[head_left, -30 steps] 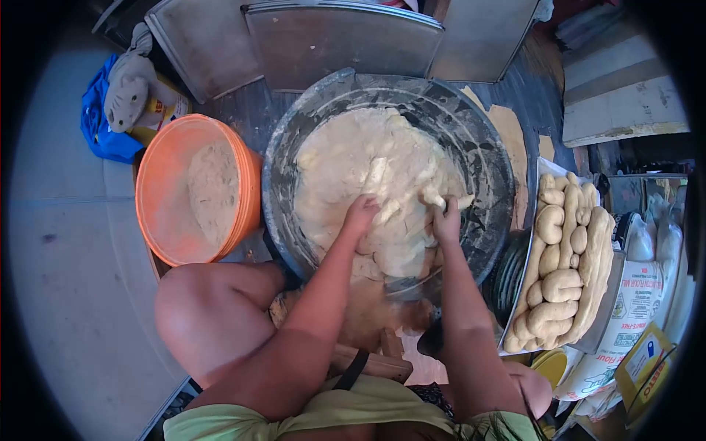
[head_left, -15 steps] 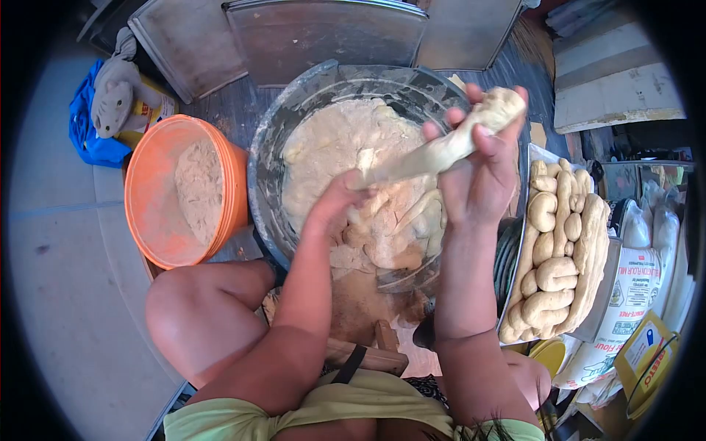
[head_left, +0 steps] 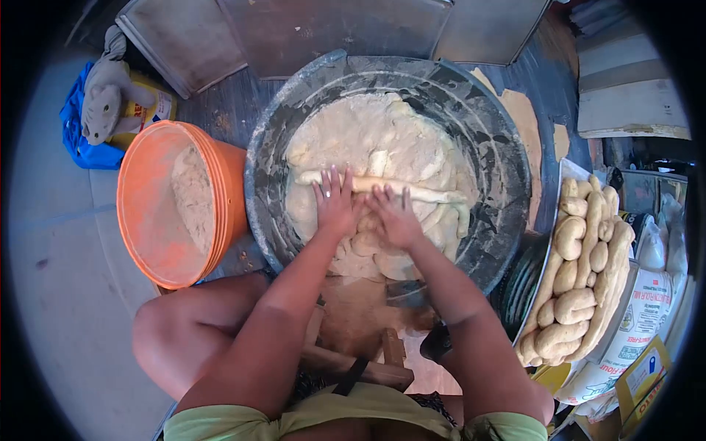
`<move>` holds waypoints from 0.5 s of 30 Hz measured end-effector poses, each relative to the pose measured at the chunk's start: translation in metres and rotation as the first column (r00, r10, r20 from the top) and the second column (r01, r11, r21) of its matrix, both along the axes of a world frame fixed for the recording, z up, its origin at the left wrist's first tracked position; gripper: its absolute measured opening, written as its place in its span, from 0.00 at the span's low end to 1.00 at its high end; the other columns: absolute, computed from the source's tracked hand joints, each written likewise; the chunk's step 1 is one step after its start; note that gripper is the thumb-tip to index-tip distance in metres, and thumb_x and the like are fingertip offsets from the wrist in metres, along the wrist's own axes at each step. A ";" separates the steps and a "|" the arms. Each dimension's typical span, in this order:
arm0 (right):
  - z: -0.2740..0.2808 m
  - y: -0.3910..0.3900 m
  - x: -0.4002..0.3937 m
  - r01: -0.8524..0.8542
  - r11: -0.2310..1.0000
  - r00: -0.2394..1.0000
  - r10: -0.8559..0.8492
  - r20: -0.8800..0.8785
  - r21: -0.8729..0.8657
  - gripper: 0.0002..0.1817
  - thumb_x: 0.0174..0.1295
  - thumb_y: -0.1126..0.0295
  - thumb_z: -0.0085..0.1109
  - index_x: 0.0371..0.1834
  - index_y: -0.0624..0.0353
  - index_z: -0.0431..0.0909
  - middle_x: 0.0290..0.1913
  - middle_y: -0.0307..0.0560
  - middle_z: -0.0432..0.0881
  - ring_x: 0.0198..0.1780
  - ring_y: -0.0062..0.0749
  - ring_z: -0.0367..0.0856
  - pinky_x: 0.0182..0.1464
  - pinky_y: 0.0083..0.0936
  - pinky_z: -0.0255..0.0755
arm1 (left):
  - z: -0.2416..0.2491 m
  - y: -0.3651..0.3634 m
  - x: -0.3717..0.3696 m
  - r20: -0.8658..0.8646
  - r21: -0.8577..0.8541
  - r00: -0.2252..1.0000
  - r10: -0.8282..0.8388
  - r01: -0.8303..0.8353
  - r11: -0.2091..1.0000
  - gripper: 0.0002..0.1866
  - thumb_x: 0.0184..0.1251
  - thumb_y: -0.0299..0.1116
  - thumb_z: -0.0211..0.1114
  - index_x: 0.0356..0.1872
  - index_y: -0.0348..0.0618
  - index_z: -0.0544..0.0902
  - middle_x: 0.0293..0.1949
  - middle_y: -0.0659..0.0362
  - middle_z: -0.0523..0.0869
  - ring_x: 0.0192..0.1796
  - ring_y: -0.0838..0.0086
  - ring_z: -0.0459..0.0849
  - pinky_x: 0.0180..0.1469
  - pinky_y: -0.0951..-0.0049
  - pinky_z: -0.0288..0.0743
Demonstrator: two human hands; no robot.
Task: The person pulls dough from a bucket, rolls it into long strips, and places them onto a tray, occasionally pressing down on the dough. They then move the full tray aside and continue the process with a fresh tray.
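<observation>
A long rope of dough (head_left: 434, 194) lies crosswise on a floury mass of dough (head_left: 353, 136) inside a big dark round tub (head_left: 500, 147). My left hand (head_left: 337, 202) rests on the rope left of its middle, fingers spread and stretched forward. Beside it, close to touching, my right hand (head_left: 392, 214) lies with its fingers apart at the rope's near edge. Neither hand grips the dough. Under and nearer than the hands, more folded strands of dough (head_left: 441, 220) show in part.
An orange bucket (head_left: 173, 206) holding flour stands left of the tub. On the right, a tray (head_left: 543, 283) carries several shaped dough pieces (head_left: 573, 294), beside a flour sack (head_left: 643, 316). Metal sheets (head_left: 331, 37) lean behind. A wooden stool (head_left: 368, 367) sits between my legs.
The dough piece was held up in the air, stretched between both hands, over the tub's right side. Now it lies down on the dough mass, longer, with both hands flat upon it.
</observation>
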State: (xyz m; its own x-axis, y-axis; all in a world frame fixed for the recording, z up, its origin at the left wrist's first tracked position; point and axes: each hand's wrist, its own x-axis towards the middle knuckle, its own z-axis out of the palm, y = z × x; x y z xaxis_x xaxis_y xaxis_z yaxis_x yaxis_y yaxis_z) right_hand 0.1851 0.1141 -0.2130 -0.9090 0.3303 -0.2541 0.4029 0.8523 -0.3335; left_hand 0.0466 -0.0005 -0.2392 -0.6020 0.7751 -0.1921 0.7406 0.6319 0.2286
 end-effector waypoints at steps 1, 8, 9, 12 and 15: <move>-0.001 0.013 -0.015 -0.103 0.995 0.993 0.102 0.052 0.013 0.34 0.62 0.52 0.46 0.71 0.44 0.50 0.73 0.45 0.48 0.74 0.44 0.42 0.68 0.62 0.34 | 0.006 0.014 -0.015 -0.046 0.028 0.999 -0.025 0.027 0.999 0.39 0.63 0.57 0.49 0.70 0.48 0.50 0.71 0.48 0.48 0.73 0.53 0.40 0.70 0.45 0.31; -0.017 0.128 -0.074 0.531 0.832 0.847 -0.527 -0.065 0.165 0.35 0.65 0.41 0.31 0.73 0.43 0.44 0.75 0.50 0.36 0.75 0.44 0.34 0.67 0.63 0.24 | 0.004 0.096 -0.111 -0.269 0.148 0.954 -0.133 0.178 0.973 0.34 0.68 0.53 0.44 0.70 0.49 0.52 0.72 0.50 0.48 0.73 0.56 0.45 0.71 0.51 0.35; -0.022 0.125 -0.069 0.476 0.862 0.879 -0.468 -0.091 0.173 0.35 0.65 0.41 0.29 0.72 0.44 0.46 0.74 0.51 0.40 0.74 0.46 0.38 0.66 0.65 0.24 | 0.009 0.097 -0.110 -0.288 0.069 0.932 -0.221 0.251 0.966 0.34 0.68 0.53 0.44 0.70 0.49 0.52 0.72 0.51 0.48 0.73 0.57 0.46 0.71 0.52 0.36; -0.028 0.076 -0.037 0.590 0.807 0.805 -0.586 -0.095 0.022 0.35 0.64 0.41 0.31 0.71 0.45 0.50 0.73 0.53 0.43 0.74 0.47 0.40 0.65 0.67 0.25 | -0.008 0.053 -0.070 -0.124 0.153 0.991 -0.044 0.063 0.986 0.34 0.67 0.53 0.44 0.70 0.48 0.53 0.71 0.49 0.50 0.72 0.55 0.47 0.71 0.51 0.36; -0.026 0.014 0.009 0.455 0.875 0.890 -0.453 -0.052 0.164 0.34 0.62 0.44 0.39 0.70 0.46 0.54 0.72 0.57 0.46 0.73 0.54 0.42 0.66 0.66 0.29 | -0.020 -0.011 -0.012 -0.045 0.003 0.998 -0.048 0.048 0.999 0.35 0.66 0.53 0.47 0.69 0.48 0.53 0.71 0.48 0.49 0.73 0.53 0.44 0.71 0.50 0.34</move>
State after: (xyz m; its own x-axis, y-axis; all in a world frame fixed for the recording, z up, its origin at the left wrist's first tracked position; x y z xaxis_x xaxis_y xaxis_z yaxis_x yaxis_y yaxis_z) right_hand 0.1937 0.1283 -0.2394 -0.6518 0.7437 -0.1486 0.7557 0.6205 -0.2094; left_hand 0.0342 -0.0110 -0.2590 -0.5718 0.8041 -0.1626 0.7798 0.5943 0.1967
